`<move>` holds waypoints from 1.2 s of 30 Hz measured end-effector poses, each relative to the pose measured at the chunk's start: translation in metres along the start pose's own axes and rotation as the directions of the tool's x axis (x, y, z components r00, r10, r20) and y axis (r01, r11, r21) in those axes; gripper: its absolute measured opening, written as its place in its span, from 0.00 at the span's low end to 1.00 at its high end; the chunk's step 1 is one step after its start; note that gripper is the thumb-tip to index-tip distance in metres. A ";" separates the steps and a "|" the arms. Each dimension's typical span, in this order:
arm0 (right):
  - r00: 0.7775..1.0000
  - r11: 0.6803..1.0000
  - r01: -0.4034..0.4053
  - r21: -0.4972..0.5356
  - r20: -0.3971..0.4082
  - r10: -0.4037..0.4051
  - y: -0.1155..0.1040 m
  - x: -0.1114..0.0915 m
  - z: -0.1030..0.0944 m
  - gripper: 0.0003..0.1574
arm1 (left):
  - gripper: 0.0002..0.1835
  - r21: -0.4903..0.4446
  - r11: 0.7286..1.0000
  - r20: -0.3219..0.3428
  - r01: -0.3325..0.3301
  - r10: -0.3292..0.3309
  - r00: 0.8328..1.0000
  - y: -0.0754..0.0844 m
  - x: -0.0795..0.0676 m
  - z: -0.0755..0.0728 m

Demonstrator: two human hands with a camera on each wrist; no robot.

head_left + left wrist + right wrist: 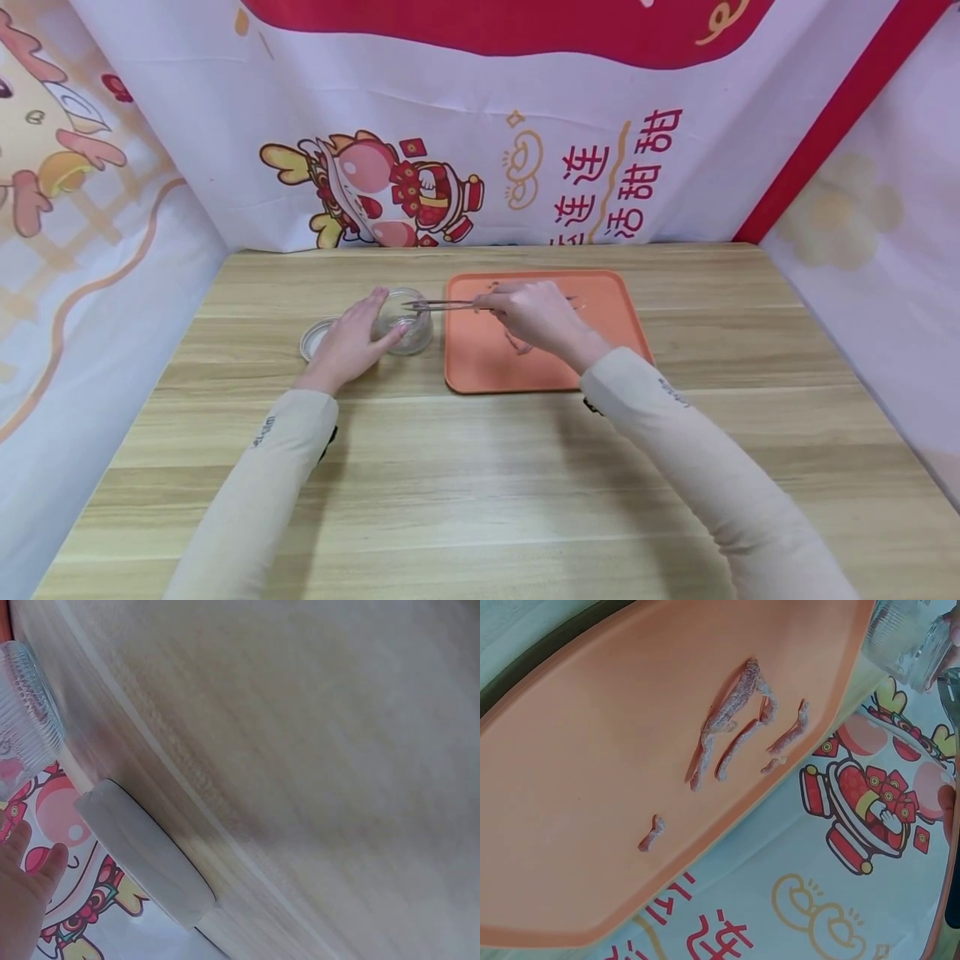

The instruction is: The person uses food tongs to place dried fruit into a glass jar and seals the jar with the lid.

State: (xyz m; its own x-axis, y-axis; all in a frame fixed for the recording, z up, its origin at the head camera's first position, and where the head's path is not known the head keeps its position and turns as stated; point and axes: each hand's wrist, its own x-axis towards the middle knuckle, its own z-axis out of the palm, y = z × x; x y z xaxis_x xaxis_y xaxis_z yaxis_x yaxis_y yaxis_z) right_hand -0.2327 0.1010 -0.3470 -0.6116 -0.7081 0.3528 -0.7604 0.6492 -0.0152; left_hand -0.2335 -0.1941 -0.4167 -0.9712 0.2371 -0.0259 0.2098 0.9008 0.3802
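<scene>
A ribbed glass jar (pixel 406 340) stands left of the tray, also partly visible as a clear jar (pixel 28 712) in the left wrist view. My left hand (pixel 351 337) holds it from the left, thumb in front and fingers behind. Metal tongs (pixel 442 306) reach leftward from my right hand (pixel 536 312), which grips their far end over the tray. Their tips lie over the jar's mouth; what they hold there is too small to see. Several reddish strips (pixel 731 701) with a whitish coating lie on the orange tray (pixel 562 795).
A round lid (pixel 311 340) lies on the wooden table (pixel 480 475) beside my left hand, shown as a pale disc (pixel 146 855) in the left wrist view. A printed cloth (pixel 450 92) hangs behind the table's back edge.
</scene>
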 end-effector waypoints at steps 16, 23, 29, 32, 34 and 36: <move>0.998 0.998 -0.055 0.011 0.032 0.054 -0.006 0.007 0.003 0.15 | 0.46 0.007 1.000 -0.017 -0.013 0.013 1.000 0.000 0.001 0.000; 0.998 0.998 -0.062 0.005 0.019 0.062 -0.002 0.002 0.000 0.17 | 0.46 0.023 1.000 -0.009 -0.018 0.018 1.000 0.002 0.000 0.000; 0.997 0.998 -0.069 -0.007 -0.023 0.069 0.009 -0.009 -0.006 0.22 | 0.46 0.035 0.999 0.015 0.003 -0.004 1.000 0.003 -0.001 -0.001; 0.995 0.995 -0.098 -0.003 -0.031 0.098 0.015 -0.014 -0.011 0.24 | 0.46 0.040 0.999 0.023 0.008 -0.008 1.000 0.004 -0.001 -0.002; 0.992 0.993 -0.121 -0.004 -0.034 0.121 0.019 -0.018 -0.015 0.23 | 0.46 0.046 0.999 0.025 0.003 -0.004 1.000 0.004 -0.002 -0.003; 0.989 0.989 -0.146 0.005 -0.031 0.146 0.024 -0.023 -0.018 0.22 | 0.46 0.047 0.999 0.024 0.001 -0.002 1.000 0.004 -0.002 -0.003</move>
State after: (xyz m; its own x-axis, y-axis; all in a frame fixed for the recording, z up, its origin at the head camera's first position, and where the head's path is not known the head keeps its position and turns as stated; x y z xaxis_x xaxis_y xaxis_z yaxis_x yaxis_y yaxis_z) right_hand -0.2330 0.1379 -0.3383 -0.7090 -0.5967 0.3758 -0.6642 0.7442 -0.0715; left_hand -0.2313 -0.1916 -0.4123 -0.9685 0.2440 -0.0488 0.2141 0.9172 0.3361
